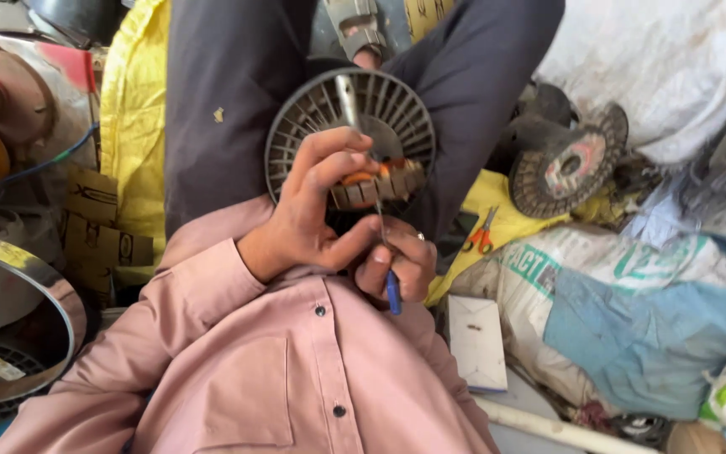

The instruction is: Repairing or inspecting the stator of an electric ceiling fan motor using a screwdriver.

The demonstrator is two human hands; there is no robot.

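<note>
The rotor [376, 181] sits in the person's lap, between the dark trouser legs [228, 101], with its copper-wound core towards the chest and its grey finned fan [350, 126] standing behind it like a wheel. A steel shaft [348, 99] pokes up through the middle of the fan.

The left hand [317, 210] is wrapped around the near side of the rotor, fingers curled over the core and thumb below, clamped on it to keep it steady. The right hand [401, 265], just under the rotor, is closed around a thin tool [386, 252] with a blue handle; its metal shank runs up to the core, and the tip seems to meet the windings, though the exact spot is hidden behind the left fingers.

As I judge it, the work is in the middle. The rotor is already out of whatever housing it belongs to and the fan is still on the shaft. The copper and orange parts of the core look intact, nothing pulled free or lying loose by the rotor, so the picking at the windings seems to have much left.

Right of the rotor, well apart, a ribbed grey disc [569, 164] leans among rags, and orange scissors [482, 235] lie on yellow cloth [506, 219] nearer to it. A small white box [476, 340] lies below and right of the rotor. Far left of it, a shiny metal ring [27, 277] curves round.
</note>
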